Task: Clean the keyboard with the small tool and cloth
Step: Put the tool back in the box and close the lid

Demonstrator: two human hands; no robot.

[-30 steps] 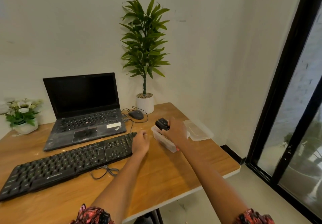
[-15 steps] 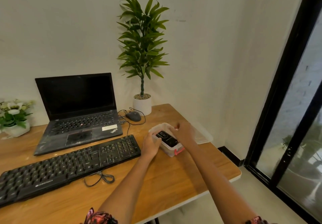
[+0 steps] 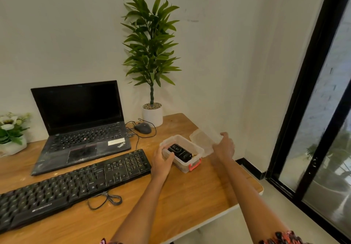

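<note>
A black keyboard (image 3: 72, 185) lies across the wooden desk (image 3: 190, 196) in front of me. To its right stands a small clear plastic box (image 3: 195, 148) with an orange latch, and a small black tool (image 3: 180, 152) lies inside it. My left hand (image 3: 162, 163) grips the box's near left wall. My right hand (image 3: 224, 146) holds the clear lid (image 3: 204, 141), which is lifted and tilted just right of the box. No cloth is in view.
An open black laptop (image 3: 81, 126) sits behind the keyboard, with a wired mouse (image 3: 142, 128) and a potted plant (image 3: 152, 57) at the back. A flower pot (image 3: 11, 135) stands far left. The desk edge and a glass door (image 3: 326, 129) are at the right.
My right hand put the black tool down into the box, then moved right and took up the lid. My left hand slid from the keyboard's end onto the box wall.
</note>
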